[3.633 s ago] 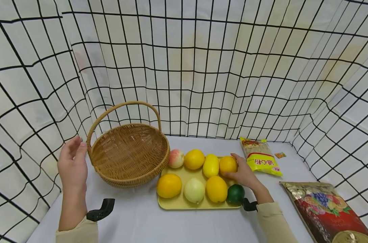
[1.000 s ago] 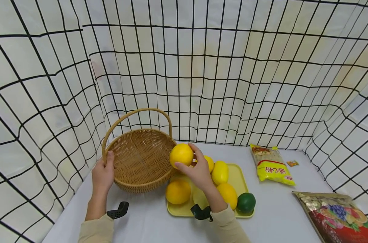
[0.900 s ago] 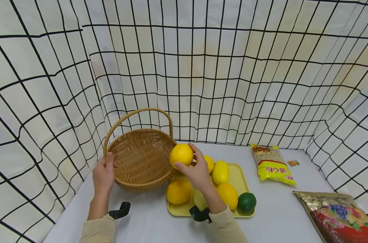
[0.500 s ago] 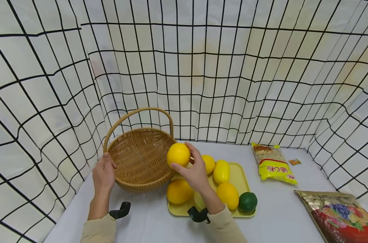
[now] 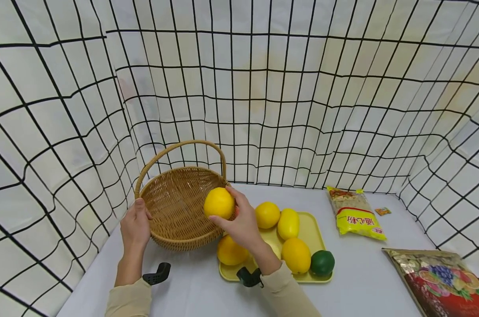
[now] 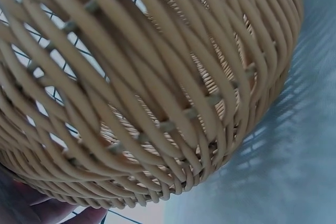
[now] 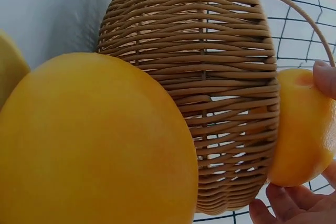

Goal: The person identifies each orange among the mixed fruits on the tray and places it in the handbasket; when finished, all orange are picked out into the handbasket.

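Note:
My left hand [image 5: 135,225] grips the left rim of the brown wicker basket [image 5: 180,241], by the foot of its arched handle. The basket's opening tilts towards me, and no fruit shows inside. In my right hand [image 5: 242,222] is an orange [image 5: 218,203], held between thumb and fingers over the basket's right rim. The right wrist view shows that orange [image 7: 300,129] just beyond the rim. Below my right forearm, the yellow tray [image 5: 315,229] carries another orange [image 5: 267,215], a yellow oblong fruit [image 5: 288,224], large orange-yellow fruits [image 5: 296,256] and a dark green fruit [image 5: 322,263]. A pale fruit is mostly hidden.
Right of the tray lie a yellow-labelled food bag [image 5: 356,215] and a small orange packet [image 5: 383,211]. A red and gold fruit-printed bag [image 5: 445,279] is at the near right. White cloth walls with black grid netting [image 5: 283,110] enclose the table.
My right hand took the orange from the tray's back right and carried it left to the basket. In the last half second it moved further left over the rim. My left hand took hold of the basket.

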A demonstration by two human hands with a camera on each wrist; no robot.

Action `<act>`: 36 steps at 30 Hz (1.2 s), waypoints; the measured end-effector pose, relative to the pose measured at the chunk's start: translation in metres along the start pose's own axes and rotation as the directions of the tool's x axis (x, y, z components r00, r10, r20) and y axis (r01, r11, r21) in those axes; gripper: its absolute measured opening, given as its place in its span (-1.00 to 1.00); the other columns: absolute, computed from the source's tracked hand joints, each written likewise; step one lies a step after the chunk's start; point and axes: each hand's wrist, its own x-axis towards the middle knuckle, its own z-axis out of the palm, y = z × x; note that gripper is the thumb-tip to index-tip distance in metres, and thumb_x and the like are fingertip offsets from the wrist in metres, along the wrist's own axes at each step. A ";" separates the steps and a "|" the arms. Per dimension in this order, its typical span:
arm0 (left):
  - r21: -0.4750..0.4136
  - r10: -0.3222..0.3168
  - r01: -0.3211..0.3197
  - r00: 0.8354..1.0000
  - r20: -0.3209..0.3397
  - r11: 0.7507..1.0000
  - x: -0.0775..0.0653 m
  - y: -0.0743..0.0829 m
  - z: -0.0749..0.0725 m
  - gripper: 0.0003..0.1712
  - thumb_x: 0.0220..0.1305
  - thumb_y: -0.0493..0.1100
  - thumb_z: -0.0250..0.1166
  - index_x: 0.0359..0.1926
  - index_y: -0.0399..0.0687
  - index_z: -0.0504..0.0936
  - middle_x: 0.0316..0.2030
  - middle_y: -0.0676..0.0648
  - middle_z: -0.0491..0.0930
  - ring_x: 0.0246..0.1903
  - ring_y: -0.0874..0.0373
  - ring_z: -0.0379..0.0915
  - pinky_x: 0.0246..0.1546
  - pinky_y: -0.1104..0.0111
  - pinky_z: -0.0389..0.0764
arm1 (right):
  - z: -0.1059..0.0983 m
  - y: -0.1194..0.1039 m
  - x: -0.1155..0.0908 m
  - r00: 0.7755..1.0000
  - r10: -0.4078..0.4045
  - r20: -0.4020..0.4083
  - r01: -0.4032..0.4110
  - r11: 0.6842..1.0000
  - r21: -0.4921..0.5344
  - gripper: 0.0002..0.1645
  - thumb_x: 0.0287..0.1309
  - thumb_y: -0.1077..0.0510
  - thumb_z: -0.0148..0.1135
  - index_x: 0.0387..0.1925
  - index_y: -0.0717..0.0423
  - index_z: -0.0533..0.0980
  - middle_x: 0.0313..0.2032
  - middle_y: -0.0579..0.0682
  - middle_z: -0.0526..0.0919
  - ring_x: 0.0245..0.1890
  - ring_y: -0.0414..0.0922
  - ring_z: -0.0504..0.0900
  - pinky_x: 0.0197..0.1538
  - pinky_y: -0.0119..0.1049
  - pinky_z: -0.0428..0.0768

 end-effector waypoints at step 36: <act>0.009 0.024 -0.024 0.999 -0.027 1.000 0.000 -0.002 0.000 -0.12 0.46 0.41 -0.40 -0.63 -0.18 0.37 -0.68 -0.18 0.32 -0.61 -0.11 0.22 -0.41 0.12 0.21 | 0.041 -0.022 0.033 0.934 0.128 0.333 -0.035 0.961 -0.273 0.00 -0.12 -0.35 0.49 0.32 -0.09 0.35 0.05 -0.21 0.54 -0.17 -0.26 0.53 -0.16 -0.33 0.53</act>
